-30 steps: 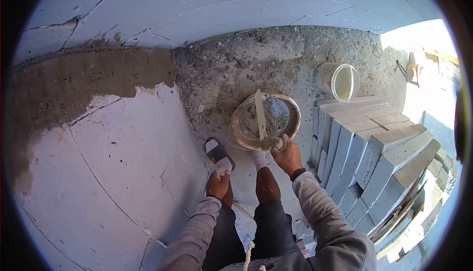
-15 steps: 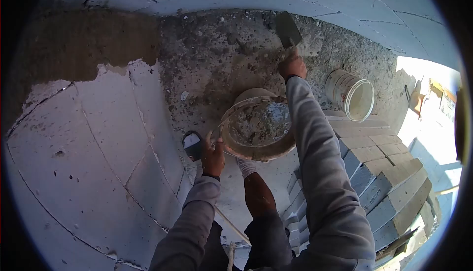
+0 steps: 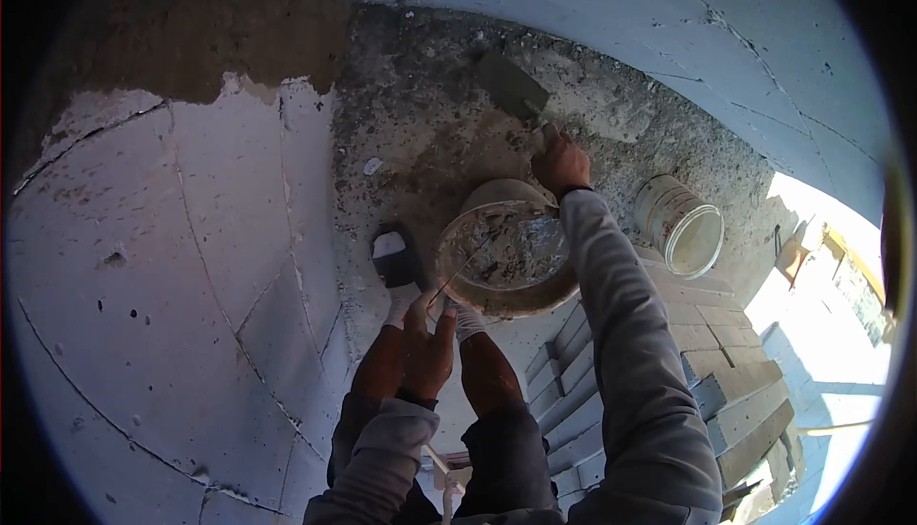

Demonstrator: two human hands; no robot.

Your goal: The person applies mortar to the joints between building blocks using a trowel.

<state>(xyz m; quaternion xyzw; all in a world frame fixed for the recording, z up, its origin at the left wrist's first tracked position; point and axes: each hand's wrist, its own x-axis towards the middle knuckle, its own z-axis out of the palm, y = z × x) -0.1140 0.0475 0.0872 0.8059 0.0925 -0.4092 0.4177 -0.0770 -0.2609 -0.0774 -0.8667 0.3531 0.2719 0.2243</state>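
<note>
My right hand point(image 3: 561, 162) is closed around the handle of a trowel point(image 3: 513, 85), whose flat grey blade points up and left over the rough floor. Below that hand stands a round bucket point(image 3: 506, 303) with a mortar-smeared rim and wet grey mortar point(image 3: 511, 246) inside. At the bucket's lower left, my left hand point(image 3: 427, 345) is closed on a thin wire handle point(image 3: 465, 265), which slants up across the bucket's mouth. The feet stand just below the bucket, one in a dark slipper point(image 3: 397, 257).
A white pail point(image 3: 695, 240) lies tipped on its side at the right. Stacked pale blocks point(image 3: 740, 382) fill the lower right. A block wall point(image 3: 191, 315) rises on the left, with brown wet mortar point(image 3: 210, 28) on its upper part. Another wall point(image 3: 669, 9) runs along the top.
The trowel has swung left and down, nearer the bucket. My left hand has moved down and right from the bucket's side, and the wire handle now shows across its mouth. The view has shifted slightly.
</note>
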